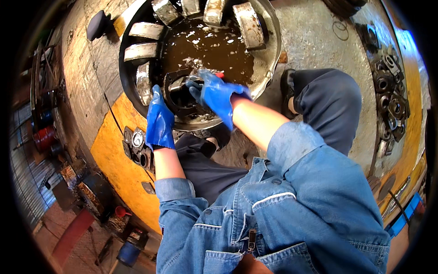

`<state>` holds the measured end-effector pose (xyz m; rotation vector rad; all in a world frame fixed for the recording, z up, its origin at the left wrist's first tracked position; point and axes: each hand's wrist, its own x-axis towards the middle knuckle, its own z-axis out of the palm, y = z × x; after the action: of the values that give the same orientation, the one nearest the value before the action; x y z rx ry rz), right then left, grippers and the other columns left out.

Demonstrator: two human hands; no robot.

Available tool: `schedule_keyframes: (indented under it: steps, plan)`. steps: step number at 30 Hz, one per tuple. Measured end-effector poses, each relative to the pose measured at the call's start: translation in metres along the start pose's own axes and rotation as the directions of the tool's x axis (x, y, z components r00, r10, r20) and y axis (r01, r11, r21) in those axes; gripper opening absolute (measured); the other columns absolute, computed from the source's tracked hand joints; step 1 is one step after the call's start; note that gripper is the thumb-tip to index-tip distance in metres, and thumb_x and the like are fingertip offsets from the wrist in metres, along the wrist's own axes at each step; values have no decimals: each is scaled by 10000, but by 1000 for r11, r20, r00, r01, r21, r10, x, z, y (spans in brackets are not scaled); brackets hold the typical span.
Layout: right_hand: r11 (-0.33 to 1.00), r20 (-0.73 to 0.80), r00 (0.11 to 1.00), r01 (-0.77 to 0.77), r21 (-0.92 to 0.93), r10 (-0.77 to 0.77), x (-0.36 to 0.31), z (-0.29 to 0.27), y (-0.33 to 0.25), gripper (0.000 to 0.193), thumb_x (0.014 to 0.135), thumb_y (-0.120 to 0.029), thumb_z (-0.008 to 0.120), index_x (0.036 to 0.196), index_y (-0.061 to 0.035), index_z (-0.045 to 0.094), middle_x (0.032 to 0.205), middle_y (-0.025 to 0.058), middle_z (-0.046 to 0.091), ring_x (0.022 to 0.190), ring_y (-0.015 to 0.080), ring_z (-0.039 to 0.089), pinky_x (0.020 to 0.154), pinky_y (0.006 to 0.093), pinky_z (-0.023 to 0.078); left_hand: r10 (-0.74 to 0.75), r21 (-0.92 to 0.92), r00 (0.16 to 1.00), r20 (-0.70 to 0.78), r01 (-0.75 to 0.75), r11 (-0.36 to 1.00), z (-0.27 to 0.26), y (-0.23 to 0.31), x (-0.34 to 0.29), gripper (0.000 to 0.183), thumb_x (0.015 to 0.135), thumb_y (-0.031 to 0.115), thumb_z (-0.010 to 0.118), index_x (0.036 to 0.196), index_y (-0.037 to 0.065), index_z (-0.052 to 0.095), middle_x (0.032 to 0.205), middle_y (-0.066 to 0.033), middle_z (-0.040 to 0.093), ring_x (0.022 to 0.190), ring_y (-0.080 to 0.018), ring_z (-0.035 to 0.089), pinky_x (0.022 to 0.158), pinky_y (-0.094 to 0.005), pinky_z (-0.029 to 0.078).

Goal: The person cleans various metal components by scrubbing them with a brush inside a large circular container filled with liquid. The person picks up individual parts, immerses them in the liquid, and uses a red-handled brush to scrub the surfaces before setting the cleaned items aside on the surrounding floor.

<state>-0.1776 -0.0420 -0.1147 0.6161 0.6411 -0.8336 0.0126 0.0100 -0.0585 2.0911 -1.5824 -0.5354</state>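
Note:
A wide round metal tub [277, 43] of dark brown liquid stands in front of me. At its near side is a dark ring-shaped metal part [182, 110], with a wide opening in it. My left hand [159, 121], in a blue rubber glove, grips that part by its left edge. My right hand [219, 93], gloved the same, is closed over the part's opening. A small red end [219, 75] sticks out beyond its fingers; the rest of what it holds is hidden. Silvery curved metal pieces [146, 30] line the tub's inner wall at the left and far side.
Left of the tub, several small metal parts [138, 138] sit on a yellow floor patch [116, 153]. A dark rounded object [97, 25] lies at the far left. Many greasy metal parts [396, 107] are spread along the right. My legs [326, 96] bend close to the tub.

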Motion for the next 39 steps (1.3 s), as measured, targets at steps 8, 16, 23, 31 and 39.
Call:
schedule_keyframes:
  steps: [8,16,23,31,39]
  plan:
    - [-722,465,854,473,-505,235,44,81,-59,313,996,-271,616,1223,-94,740,1121,123,764,994,243,739,829,323,582,-267,-497,930,251,361,789,-4,44,8,600,1155,441,416,1393,-66,631,1307,-136,717,1152,-209,669,1048,-315,517]
    - [-712,181,718,559,425,672,-85,136,-44,138,891,-160,644,1004,-143,721,861,45,720,722,206,694,528,399,512,-474,-714,784,401,591,374,4,30,18,574,1151,426,430,1371,-60,642,1293,-133,721,1158,-194,678,1050,-304,510]
    - [-632,202,690,451,630,695,-37,63,-8,195,879,-134,666,996,-49,798,853,92,711,785,248,674,688,364,540,-371,-633,874,313,484,604,-7,53,10,561,1131,423,476,1329,-58,685,1230,-124,746,1057,-193,703,965,-309,546]
    - [-699,397,576,564,440,715,5,59,-8,185,926,-171,638,837,-59,755,826,147,738,800,280,738,633,419,556,-351,-671,873,338,486,560,2,41,15,539,1071,420,602,1269,-70,708,1134,-120,747,989,-171,666,886,-316,530]
    - [-912,216,975,136,-386,54,3,67,16,301,884,-171,721,1177,-183,790,1055,46,793,1013,293,757,824,441,606,-311,-678,878,364,478,558,10,31,14,416,1031,329,697,1244,-27,733,1094,-89,760,948,-179,672,864,-310,524]
